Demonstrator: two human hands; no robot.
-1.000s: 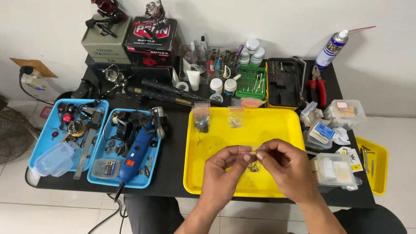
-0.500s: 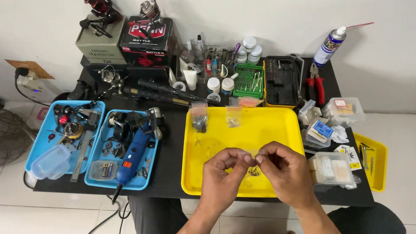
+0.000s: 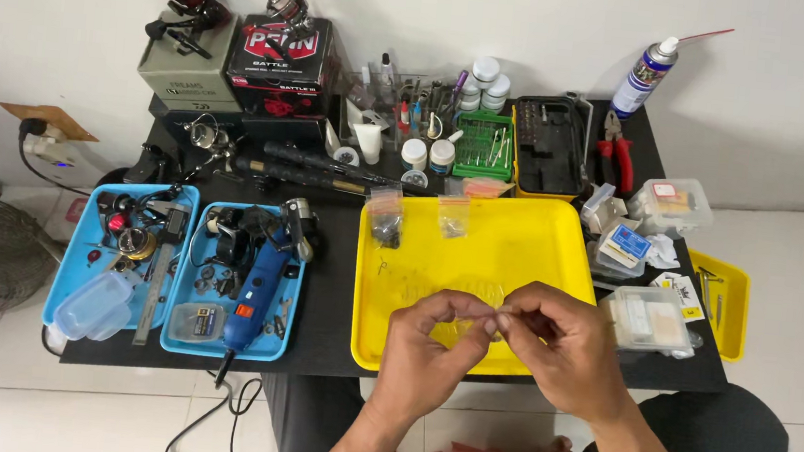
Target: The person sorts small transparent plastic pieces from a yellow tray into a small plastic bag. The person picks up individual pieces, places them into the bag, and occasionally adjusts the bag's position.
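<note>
White wall and pale floor tiles frame a black table (image 3: pixel 339 279) crowded with tools. Low in the centre of the frame, the left hand (image 3: pixel 430 350) and right hand (image 3: pixel 561 351) meet fingertip to fingertip over the near edge of a yellow tray (image 3: pixel 555 249). Between them they pinch a small clear item (image 3: pixel 496 314), too small to identify; both hands are closed on it. Two small plastic bags (image 3: pixel 386 213) lie at the tray's far edge, well apart from the hands. At lower left, two blue trays (image 3: pixel 177 337) hold parts and a blue rotary tool (image 3: pixel 256 286). A spray can (image 3: pixel 644 78) stands at upper right.
</note>
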